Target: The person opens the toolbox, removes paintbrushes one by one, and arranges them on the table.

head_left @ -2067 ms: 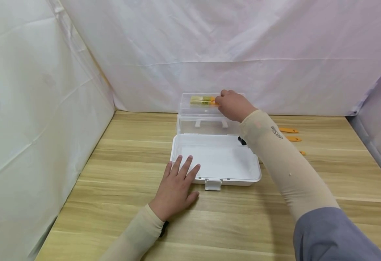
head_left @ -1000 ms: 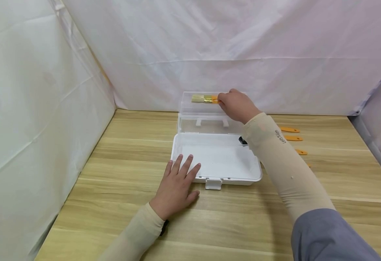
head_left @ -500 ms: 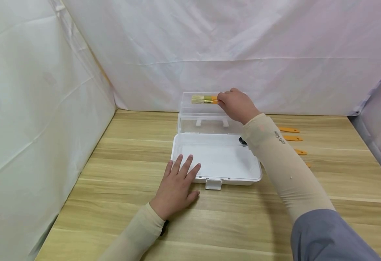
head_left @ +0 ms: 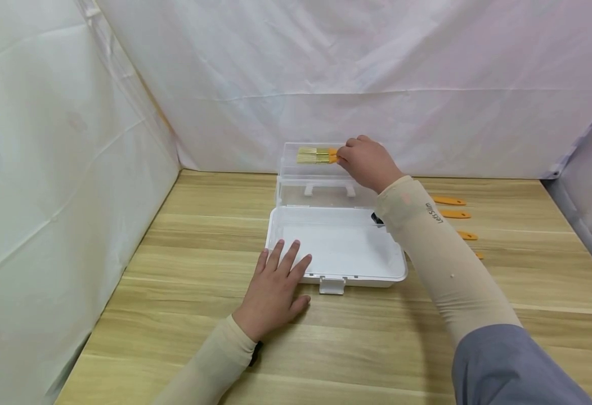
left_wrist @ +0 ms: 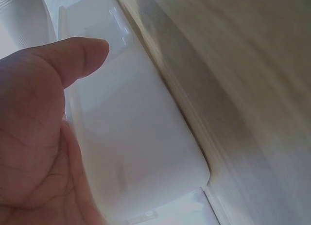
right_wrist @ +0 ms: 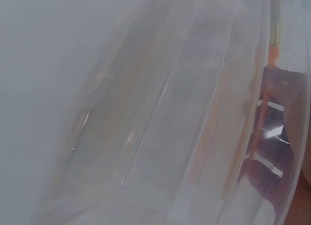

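Observation:
My right hand (head_left: 369,163) pinches the orange handles of two flat paintbrushes (head_left: 313,156) with pale bristles and gold ferrules. They lie side by side, bristles to the left, at the clear upper section (head_left: 291,170) of an open storage box; whether they touch it I cannot tell. In the right wrist view, fingers and a paintbrush (right_wrist: 275,33) show blurred through clear plastic. My left hand (head_left: 273,292) rests with straight, spread fingers over the front left rim of the white box base (head_left: 346,247). In the left wrist view, its thumb (left_wrist: 85,57) lies along the box's outer wall.
Several orange handles, such as the orange handle (head_left: 456,214), lie on the wooden table (head_left: 215,208) to the right, partly hidden by my right sleeve (head_left: 443,247). A clear latch (head_left: 331,286) juts from the box's front. White cloth (head_left: 245,112) hangs close behind the box.
The two brush heads, overlapping half a second to a second ago, now sit further apart, one below the other. My right fingers have shifted slightly. My left hand and the box have stayed put.

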Motion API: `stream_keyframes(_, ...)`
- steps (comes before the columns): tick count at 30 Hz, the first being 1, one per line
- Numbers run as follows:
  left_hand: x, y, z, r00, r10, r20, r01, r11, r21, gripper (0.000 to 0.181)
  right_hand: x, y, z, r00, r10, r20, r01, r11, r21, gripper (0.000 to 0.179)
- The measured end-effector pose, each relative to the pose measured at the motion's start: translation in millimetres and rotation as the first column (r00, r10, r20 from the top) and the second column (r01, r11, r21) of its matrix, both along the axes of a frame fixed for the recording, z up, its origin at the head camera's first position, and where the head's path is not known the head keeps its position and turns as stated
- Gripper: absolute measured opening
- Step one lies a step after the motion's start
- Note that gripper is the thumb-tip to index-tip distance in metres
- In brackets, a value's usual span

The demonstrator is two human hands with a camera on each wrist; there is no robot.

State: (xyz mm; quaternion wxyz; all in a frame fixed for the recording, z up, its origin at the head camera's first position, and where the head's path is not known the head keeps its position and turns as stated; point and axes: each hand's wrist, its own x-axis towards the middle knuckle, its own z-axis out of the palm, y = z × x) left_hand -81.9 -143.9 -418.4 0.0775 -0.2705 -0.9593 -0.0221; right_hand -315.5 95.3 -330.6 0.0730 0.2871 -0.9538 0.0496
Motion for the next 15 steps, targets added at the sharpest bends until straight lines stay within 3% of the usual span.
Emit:
stream_keyframes(7,1.3,1.3,-0.5,1.000,-0.003,0.009,0.003,1.000,0.008,0.076,2.6,3,0.1,1.000,-0.008,-0.017,0.009,1.000,0.014,0.029)
stream_keyframes(15,5.4,2.8,1.1,1.000,-0.013,0.010,0.013,1.000,0.015,0.075,13.8,9,9.1,0.993,0.011,-0.116,-0.007,0.999,0.036,0.029)
